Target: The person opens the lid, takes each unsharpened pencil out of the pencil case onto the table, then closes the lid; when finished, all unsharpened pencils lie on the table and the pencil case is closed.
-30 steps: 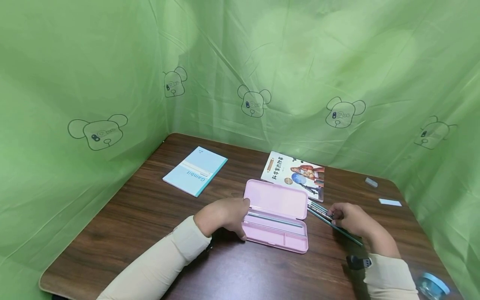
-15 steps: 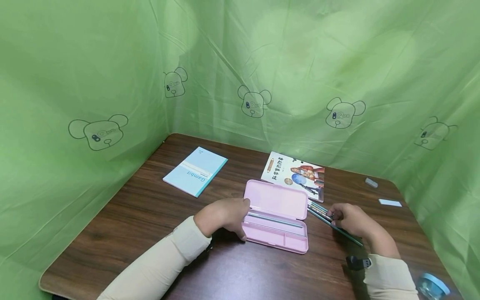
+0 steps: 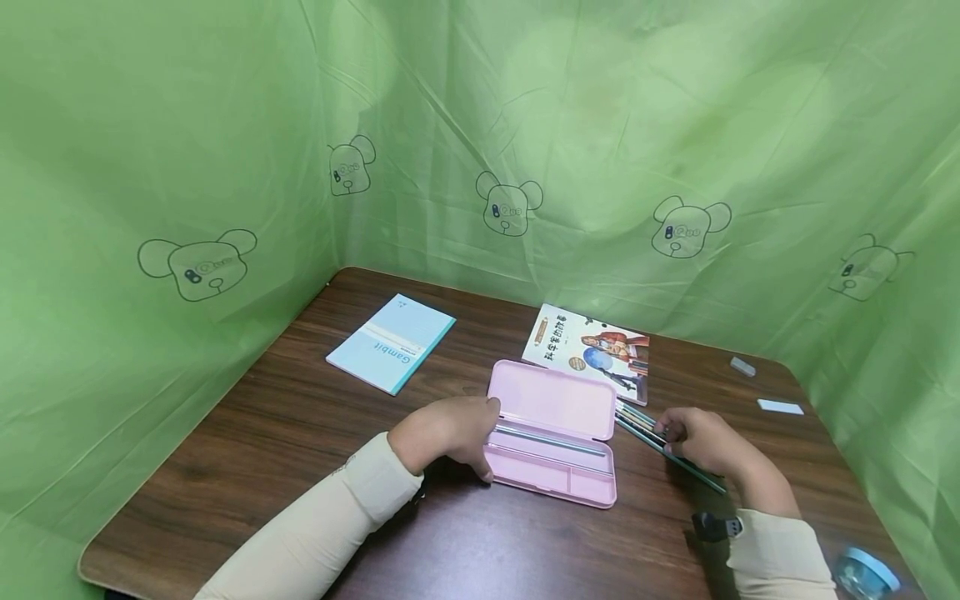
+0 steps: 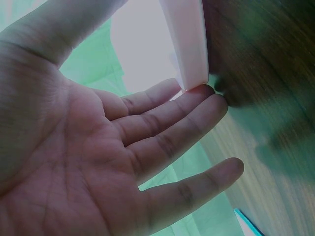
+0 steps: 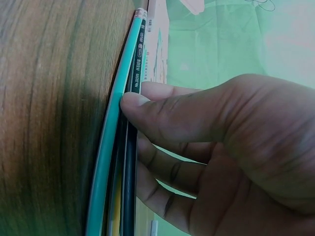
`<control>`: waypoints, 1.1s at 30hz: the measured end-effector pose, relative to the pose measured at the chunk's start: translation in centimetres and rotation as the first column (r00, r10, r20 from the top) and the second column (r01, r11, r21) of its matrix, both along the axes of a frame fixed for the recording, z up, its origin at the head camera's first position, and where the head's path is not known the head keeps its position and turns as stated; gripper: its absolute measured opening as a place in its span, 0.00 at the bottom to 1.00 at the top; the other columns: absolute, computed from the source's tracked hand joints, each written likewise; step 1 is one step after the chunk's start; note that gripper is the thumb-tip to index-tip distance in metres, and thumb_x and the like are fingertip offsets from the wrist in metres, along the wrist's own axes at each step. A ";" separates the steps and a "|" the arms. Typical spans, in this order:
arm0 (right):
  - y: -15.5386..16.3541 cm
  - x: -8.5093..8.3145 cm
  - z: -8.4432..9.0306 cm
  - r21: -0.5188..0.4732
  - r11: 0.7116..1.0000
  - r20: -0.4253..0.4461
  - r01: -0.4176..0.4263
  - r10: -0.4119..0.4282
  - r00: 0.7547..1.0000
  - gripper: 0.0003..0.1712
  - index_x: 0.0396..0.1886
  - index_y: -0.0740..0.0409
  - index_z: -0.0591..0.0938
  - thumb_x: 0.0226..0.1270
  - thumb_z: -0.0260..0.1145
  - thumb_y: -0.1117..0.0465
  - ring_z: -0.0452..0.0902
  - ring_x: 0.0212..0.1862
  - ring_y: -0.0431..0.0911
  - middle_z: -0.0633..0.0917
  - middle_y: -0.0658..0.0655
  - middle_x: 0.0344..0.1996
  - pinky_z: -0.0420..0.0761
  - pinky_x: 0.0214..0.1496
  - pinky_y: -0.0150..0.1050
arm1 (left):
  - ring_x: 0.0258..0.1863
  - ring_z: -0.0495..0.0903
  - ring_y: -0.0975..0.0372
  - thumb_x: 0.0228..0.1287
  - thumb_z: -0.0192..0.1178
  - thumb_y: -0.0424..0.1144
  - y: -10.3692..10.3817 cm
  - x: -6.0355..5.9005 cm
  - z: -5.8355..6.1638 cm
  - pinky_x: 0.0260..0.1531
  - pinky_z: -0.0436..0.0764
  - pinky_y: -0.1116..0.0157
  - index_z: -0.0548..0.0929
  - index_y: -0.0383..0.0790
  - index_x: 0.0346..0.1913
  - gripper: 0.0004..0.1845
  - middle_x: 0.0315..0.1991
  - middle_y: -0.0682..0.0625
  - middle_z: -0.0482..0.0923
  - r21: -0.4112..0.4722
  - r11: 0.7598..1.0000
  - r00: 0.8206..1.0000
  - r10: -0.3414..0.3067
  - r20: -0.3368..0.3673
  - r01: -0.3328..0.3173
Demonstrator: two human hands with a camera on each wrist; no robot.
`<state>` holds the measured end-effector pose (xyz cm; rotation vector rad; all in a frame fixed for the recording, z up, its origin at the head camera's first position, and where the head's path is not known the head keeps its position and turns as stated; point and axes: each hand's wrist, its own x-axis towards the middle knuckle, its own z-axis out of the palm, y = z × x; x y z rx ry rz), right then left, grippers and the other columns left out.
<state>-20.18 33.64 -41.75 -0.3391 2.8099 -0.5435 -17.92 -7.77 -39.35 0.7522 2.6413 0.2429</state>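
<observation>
An open pink pencil case (image 3: 551, 400) lies on the table, with a teal pencil (image 3: 551, 439) in its long compartment. My left hand (image 3: 453, 429) rests at its left end, thumb near the front corner; in the left wrist view the straight fingers (image 4: 172, 132) touch the case's edge. To the right of the case lies a bundle of several pencils. My right hand (image 3: 705, 437) is over them; in the right wrist view its thumb and fingers pinch a dark pencil (image 5: 139, 61) with white lettering. A teal pencil (image 5: 106, 142) runs along the thumb tip.
A white picture book (image 3: 588, 350) lies behind the pencil case. At the back left is a light blue notebook (image 3: 392, 342). Toward the right edge are a grey eraser (image 3: 742, 366) and a white strip (image 3: 780, 406). A blue-lidded jar (image 3: 864, 573) stands front right.
</observation>
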 end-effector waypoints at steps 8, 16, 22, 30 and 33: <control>0.0 0.0 0.0 0.000 1.000 -0.006 -0.001 0.001 1.000 0.12 0.45 0.58 0.87 0.65 0.76 0.73 0.82 0.39 0.46 0.89 0.52 0.34 0.81 0.44 0.49 | 0.44 0.84 0.61 0.52 0.90 0.57 0.0 0.1 0.0 0.61 0.87 0.59 0.80 0.32 0.61 0.44 0.46 0.49 0.86 0.003 1.000 1.000 -0.004 -0.002 0.004; -0.2 0.0 0.1 0.004 1.000 0.012 0.016 -0.016 1.000 0.12 0.44 0.57 0.88 0.65 0.76 0.74 0.82 0.39 0.47 0.89 0.52 0.33 0.80 0.43 0.47 | 0.45 0.85 0.61 0.52 0.90 0.58 0.0 0.0 -0.1 0.61 0.87 0.59 0.80 0.32 0.61 0.44 0.47 0.49 0.86 0.001 1.000 1.000 -0.005 -0.006 0.005; -0.3 0.1 0.2 0.009 0.999 0.020 0.033 -0.034 0.999 0.11 0.44 0.56 0.88 0.67 0.75 0.74 0.82 0.39 0.46 0.89 0.51 0.33 0.80 0.44 0.47 | 0.42 0.83 0.62 0.52 0.90 0.57 -0.1 0.0 -0.2 0.58 0.87 0.59 0.80 0.33 0.59 0.42 0.44 0.50 0.85 0.007 1.000 1.000 -0.006 -0.005 0.006; -2.1 1.0 2.0 -0.013 0.999 -0.070 -0.033 0.032 0.997 0.10 0.48 0.58 0.89 0.70 0.75 0.71 0.81 0.40 0.44 0.89 0.50 0.35 0.83 0.44 0.47 | 0.42 0.84 0.62 0.52 0.90 0.57 -0.1 0.1 -0.3 0.59 0.87 0.59 0.80 0.33 0.58 0.42 0.44 0.50 0.85 0.009 1.000 1.000 -0.009 -0.004 0.009; -4.4 2.1 3.5 -0.065 0.992 -0.139 -0.106 0.096 0.986 0.11 0.49 0.58 0.90 0.70 0.76 0.70 0.83 0.41 0.43 0.90 0.49 0.36 0.85 0.44 0.46 | 0.42 0.83 0.62 0.52 0.90 0.57 -0.1 0.0 -0.3 0.59 0.87 0.59 0.80 0.33 0.59 0.42 0.44 0.50 0.85 0.010 1.000 1.000 -0.007 -0.004 0.007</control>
